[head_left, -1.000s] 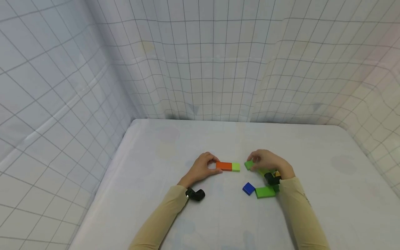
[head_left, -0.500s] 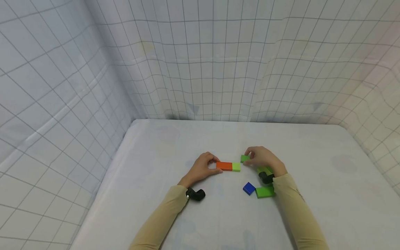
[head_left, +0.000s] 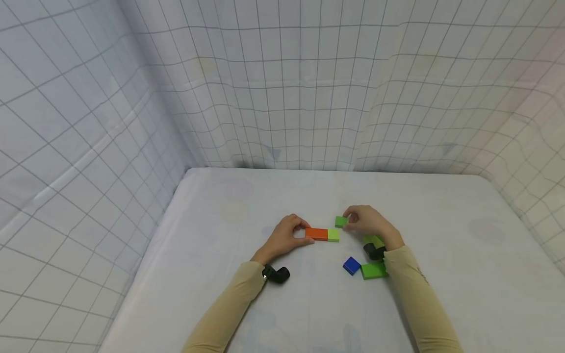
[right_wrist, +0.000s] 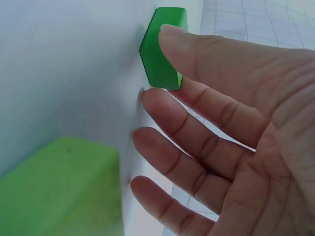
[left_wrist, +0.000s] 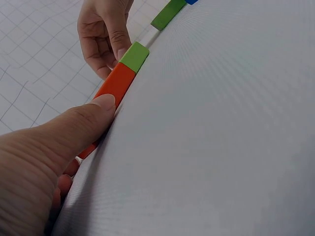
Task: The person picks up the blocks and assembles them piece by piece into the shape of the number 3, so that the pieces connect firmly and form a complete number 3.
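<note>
Near the middle of the table, my left hand holds an orange-red rectangular block lengthwise, thumb on its near side. A small lime-green block meets the orange block's right end, and the two form one straight row in the left wrist view. Just behind and right of that row, my right hand pinches a small green block. The right wrist view shows the thumb across this green block, with the other fingers spread below it.
A blue block lies in front, its corner close to a green rectangular block. Another yellow-green block is partly hidden by the right wrist and its camera. Grid-patterned cloth walls the white table's back and sides.
My right hand has moved left and slightly back with the green block, bringing it beside the lime-green block's far right corner. The left hand and the orange-red block have stayed in place.
</note>
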`<state>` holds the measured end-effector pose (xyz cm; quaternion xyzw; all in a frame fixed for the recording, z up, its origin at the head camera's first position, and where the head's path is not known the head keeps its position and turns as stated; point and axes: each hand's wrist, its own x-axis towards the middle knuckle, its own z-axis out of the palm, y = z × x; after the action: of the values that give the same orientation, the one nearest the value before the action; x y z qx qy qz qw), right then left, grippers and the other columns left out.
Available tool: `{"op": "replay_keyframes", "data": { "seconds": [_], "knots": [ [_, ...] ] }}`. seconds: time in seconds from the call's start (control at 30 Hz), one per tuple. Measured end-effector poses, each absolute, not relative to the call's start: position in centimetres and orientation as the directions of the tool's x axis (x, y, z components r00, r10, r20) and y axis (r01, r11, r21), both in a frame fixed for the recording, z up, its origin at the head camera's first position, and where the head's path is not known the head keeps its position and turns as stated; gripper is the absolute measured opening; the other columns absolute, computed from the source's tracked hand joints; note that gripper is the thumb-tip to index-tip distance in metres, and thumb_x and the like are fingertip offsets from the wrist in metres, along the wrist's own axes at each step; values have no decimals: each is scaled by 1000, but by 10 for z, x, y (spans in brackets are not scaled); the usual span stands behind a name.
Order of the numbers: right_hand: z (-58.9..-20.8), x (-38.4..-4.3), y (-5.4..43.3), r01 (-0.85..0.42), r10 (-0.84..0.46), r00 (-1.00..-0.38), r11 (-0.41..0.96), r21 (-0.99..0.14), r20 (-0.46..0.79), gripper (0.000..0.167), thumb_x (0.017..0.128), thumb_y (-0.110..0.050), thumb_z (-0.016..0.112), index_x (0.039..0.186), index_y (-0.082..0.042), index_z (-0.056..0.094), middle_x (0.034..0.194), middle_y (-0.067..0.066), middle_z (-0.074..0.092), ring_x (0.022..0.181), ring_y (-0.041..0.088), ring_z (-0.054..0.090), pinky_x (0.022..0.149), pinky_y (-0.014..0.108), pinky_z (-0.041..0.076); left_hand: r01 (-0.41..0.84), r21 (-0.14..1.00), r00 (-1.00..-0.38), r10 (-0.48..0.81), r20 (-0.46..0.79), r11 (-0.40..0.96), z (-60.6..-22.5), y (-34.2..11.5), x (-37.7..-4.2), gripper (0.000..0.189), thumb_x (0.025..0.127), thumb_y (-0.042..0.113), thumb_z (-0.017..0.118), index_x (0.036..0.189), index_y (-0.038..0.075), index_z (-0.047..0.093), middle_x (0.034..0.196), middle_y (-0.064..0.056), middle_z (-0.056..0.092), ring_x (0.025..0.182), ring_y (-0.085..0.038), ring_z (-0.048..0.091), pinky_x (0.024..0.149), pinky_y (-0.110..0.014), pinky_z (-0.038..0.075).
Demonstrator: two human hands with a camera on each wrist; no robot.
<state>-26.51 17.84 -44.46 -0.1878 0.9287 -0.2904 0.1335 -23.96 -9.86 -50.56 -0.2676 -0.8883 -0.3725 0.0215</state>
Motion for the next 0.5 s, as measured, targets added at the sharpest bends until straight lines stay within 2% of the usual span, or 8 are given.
{"op": "replay_keyframes", "data": {
  "seconds": [0.5],
  "knots": [
    [-448,-263,173,-321,-463,-880,745,-584,-107,31,83,-19,75,109,-4,66,85,2,61,78,18,54,72,37,45,474,645,-866,449,220,599,-504,-98,-238,36,77,42,78,102,18,68,95,8,54,86,-11,46,78,-28,39]
  ]
}}
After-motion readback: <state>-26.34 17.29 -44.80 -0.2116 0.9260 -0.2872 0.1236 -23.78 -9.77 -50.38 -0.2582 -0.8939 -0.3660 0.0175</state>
